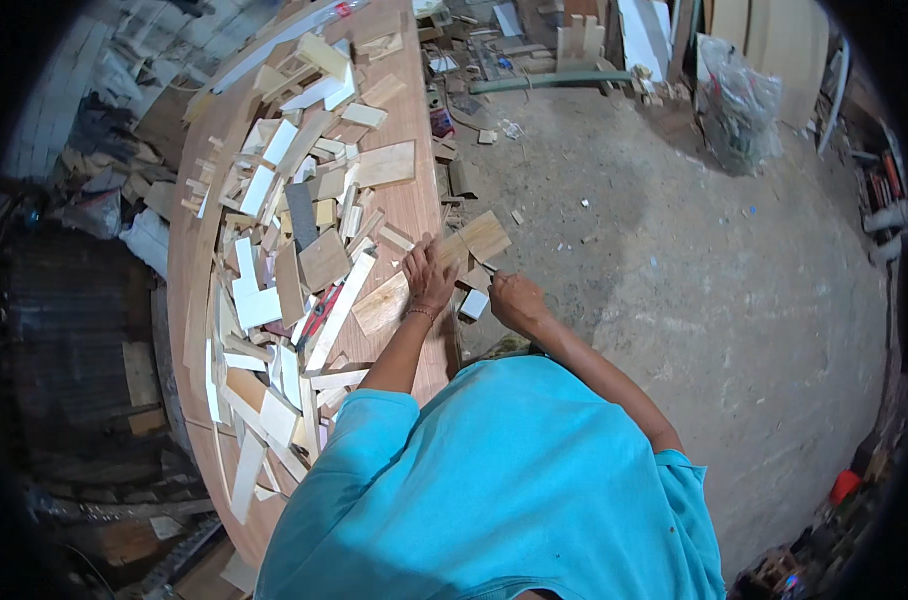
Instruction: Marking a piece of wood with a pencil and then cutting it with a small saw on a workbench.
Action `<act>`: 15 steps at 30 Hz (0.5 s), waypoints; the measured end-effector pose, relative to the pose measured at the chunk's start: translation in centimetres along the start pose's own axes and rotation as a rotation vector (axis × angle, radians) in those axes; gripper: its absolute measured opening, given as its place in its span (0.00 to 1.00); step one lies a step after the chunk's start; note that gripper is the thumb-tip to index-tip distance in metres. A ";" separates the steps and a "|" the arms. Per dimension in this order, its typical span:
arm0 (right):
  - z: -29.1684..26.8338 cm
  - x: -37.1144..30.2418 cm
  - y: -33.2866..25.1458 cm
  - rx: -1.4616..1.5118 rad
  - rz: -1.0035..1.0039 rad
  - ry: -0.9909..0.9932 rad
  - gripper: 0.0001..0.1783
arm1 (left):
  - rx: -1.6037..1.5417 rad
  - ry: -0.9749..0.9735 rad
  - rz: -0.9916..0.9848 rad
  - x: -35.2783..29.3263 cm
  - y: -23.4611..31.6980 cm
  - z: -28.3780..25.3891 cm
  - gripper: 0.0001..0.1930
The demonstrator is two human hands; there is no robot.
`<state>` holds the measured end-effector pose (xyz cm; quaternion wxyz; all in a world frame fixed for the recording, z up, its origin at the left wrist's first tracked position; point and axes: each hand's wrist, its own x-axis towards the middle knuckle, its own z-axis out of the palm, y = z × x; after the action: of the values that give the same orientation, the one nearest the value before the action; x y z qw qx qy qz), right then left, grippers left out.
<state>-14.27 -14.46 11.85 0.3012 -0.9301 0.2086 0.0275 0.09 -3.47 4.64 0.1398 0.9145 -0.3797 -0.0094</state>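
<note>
Head view. Clutter first: table (422,205) is buried along its left and middle under a heap of wood offcuts (324,260), lying every which way. Mixed in: white strips, a dark grey strip (301,215), a red-handled tool (319,317). Long pale strip (340,312) lies just left of the left forearm, slanting away from the person; the heap crowds that side. Clear strip of tabletop along the right edge. Small white block (473,304) shows just past that edge, near the right hand; can't tell what carries it. Beyond: concrete floor (694,290), with a clear plastic bag (739,105) and a green bar (551,81) at the far side.

Wood piece (486,237) is at the table's right edge, its end out past it over the floor. Long axis looks diagonal: outer end points right and away from the person. Pale board (381,305) lines up on the other side of the left hand; can't tell if it's the same piece.

Left hand (431,275): on the wood, fingers forward and slightly apart; can't tell if it grips. Right hand (517,300): off the edge, fist closed round a thin dark tool (489,267), mostly hidden, tip toward the wood.
</note>
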 end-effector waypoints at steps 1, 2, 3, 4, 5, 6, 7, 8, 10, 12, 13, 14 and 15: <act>-0.4 -0.4 -0.8 0.008 0.017 0.000 0.11 | -0.052 0.115 0.033 0.0 -0.2 0.6 0.30; -1.1 -0.8 -1.4 -0.030 0.048 -0.005 0.10 | -0.094 0.146 0.036 0.1 0.7 0.3 0.27; -1.3 -1.1 -1.6 -0.070 0.078 -0.012 0.08 | -0.101 0.132 0.050 0.2 1.0 0.7 0.27; -1.1 -1.2 -1.6 -0.068 0.090 -0.009 0.08 | -0.044 0.122 0.049 0.3 1.1 0.8 0.27; -0.9 -1.3 -1.7 -0.075 0.071 0.007 0.08 | 0.013 0.113 0.047 0.3 1.1 1.0 0.27; -0.8 -1.4 -1.8 -0.083 0.049 0.022 0.08 | 0.009 0.109 0.053 0.3 1.0 1.0 0.27; -0.3 -1.4 -1.6 -0.082 0.063 0.016 0.08 | 0.038 0.072 0.024 0.3 1.1 0.8 0.26; 0.3 -1.3 -1.4 -0.112 0.045 0.071 0.07 | 0.067 0.035 -0.006 0.3 1.3 0.7 0.25; 0.7 -1.2 -1.7 -0.146 0.031 0.118 0.06 | 0.091 -0.021 -0.031 0.6 1.4 0.5 0.25; 0.6 -1.0 -2.7 -0.224 0.086 0.107 0.06 | 0.142 -0.007 -0.025 0.4 1.2 0.6 0.23; 0.5 -0.9 -3.1 -0.230 0.086 0.100 0.06 | 0.135 -0.010 -0.031 0.4 1.1 0.8 0.23; 0.4 -0.7 -3.4 -0.250 0.087 0.094 0.06 | 0.153 -0.003 -0.029 0.5 1.0 0.9 0.22; 0.2 -0.4 -3.7 -0.270 0.087 0.088 0.07 | 0.172 0.004 -0.028 0.5 0.9 1.1 0.22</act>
<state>-13.13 -11.45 13.77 0.1625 -0.9525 0.2562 0.0275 -0.29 -4.71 3.85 0.0613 0.9283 -0.3661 0.0232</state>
